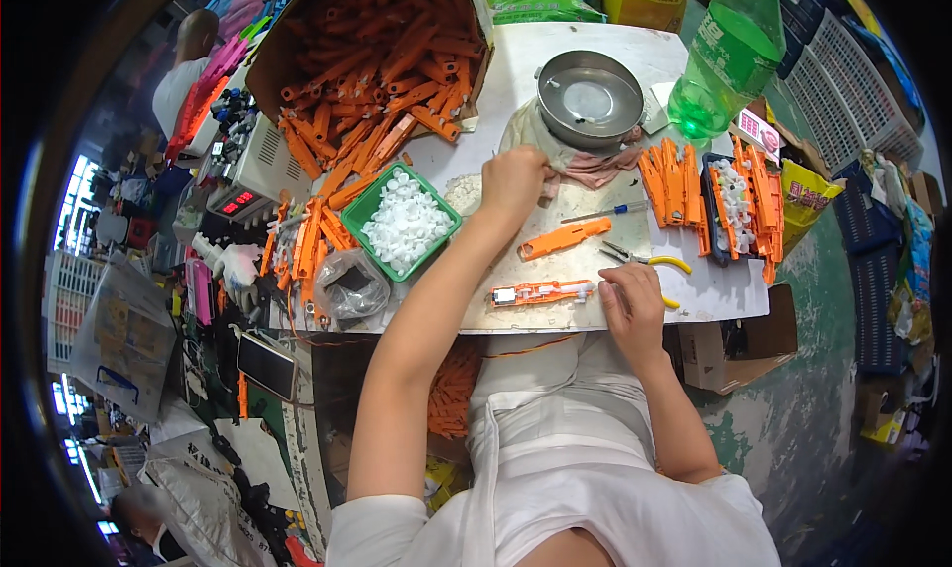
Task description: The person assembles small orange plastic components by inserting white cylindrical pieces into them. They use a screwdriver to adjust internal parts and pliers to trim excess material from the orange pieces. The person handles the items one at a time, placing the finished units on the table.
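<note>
One green tray [434,251] of white caps [407,220] sits leftmost; we judge the forearm beside it could knock and spill them. Left hand [516,182]: fingers curled near a crumpled cloth [602,169]; we cannot tell whether its grip holds anything. Open orange shell [540,293], parts inside, lies near the worktop's [709,289] front edge; a nudge might unseat parts or send it over. Closed-looking orange piece [565,239] beyond. Right hand [635,309]: loosely bent at the shell's right end, contact unclear, grip seemingly bare, pliers [632,258] just beside.
</note>
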### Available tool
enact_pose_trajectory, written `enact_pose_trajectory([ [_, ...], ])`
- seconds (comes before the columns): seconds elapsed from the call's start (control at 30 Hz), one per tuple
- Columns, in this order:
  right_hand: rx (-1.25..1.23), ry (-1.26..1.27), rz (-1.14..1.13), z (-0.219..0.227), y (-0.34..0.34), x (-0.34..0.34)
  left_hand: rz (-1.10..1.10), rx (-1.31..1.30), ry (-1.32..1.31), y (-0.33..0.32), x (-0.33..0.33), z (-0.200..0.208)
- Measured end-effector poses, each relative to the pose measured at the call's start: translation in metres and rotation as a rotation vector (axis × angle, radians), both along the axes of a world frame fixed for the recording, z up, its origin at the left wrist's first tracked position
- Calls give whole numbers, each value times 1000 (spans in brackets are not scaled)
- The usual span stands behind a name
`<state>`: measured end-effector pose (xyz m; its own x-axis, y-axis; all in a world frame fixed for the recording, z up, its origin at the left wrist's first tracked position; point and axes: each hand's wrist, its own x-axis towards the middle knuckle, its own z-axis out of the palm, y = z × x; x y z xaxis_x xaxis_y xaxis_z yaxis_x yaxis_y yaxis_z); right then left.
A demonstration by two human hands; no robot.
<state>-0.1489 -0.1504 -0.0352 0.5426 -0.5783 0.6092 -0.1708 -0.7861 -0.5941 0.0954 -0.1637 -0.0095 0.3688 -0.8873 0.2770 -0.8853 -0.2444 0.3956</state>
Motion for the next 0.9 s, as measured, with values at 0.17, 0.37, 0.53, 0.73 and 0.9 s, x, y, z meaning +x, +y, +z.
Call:
enact_pose_trajectory([
  [0.17,-9,-7,16,-1,1,0,92,108,59,-12,14,6],
  [0.37,-2,-13,11,-2,1,-2,69,334,-123,-34,6,22],
  [0.53,-36,0,27,-2,2,3,28,198,-215,-25,3,7],
  [0.73,-5,66,44,-1,-2,-3,-97,-233,81,77,-34,42],
  [0.9,-98,220,137,19,14,8,-100,-149,71,171,-54,20],
])
